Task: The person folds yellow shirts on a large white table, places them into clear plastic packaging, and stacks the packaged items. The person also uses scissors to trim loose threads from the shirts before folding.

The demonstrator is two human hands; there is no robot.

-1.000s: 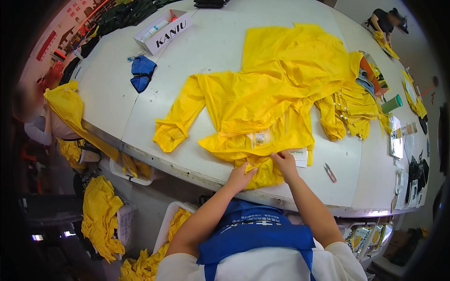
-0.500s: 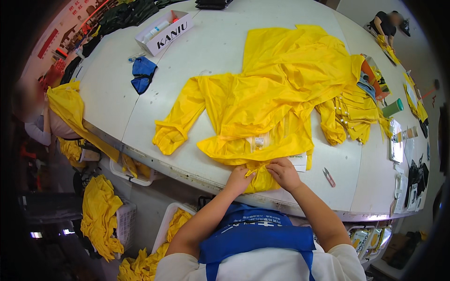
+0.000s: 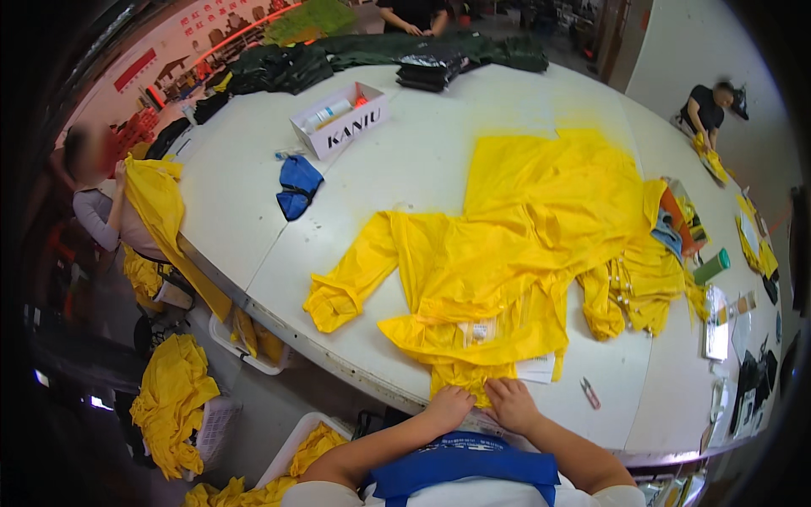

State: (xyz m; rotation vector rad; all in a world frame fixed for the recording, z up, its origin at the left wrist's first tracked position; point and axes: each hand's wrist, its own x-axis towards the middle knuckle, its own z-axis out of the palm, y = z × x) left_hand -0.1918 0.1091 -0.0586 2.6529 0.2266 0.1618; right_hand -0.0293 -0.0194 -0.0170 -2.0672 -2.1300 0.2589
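Observation:
A large yellow garment (image 3: 515,245), thin and raincoat-like, lies spread over the table, one sleeve reaching left. My left hand (image 3: 450,410) and my right hand (image 3: 512,406) are side by side at its near end, by the table edge. Both have their fingers closed on the gathered yellow fabric; the exact fold between them is hidden. Just beyond my hands, a clear plastic panel with a white label (image 3: 480,332) shows in the garment. A white paper sheet (image 3: 537,368) sticks out from under it. To the right of my right hand lie red-handled thread snips (image 3: 590,393).
A white box (image 3: 342,122) and a blue cloth item (image 3: 297,187) stand farther left. Folded yellow pieces (image 3: 638,291) and a green cylinder (image 3: 712,267) are on the right. Yellow-filled baskets (image 3: 215,431) stand below at left. Other people (image 3: 106,198) work around the table.
The view has tilted up, so the table appears lower and more of its far side shows. My hands are slightly closer together and nearer to me, still on the fabric.

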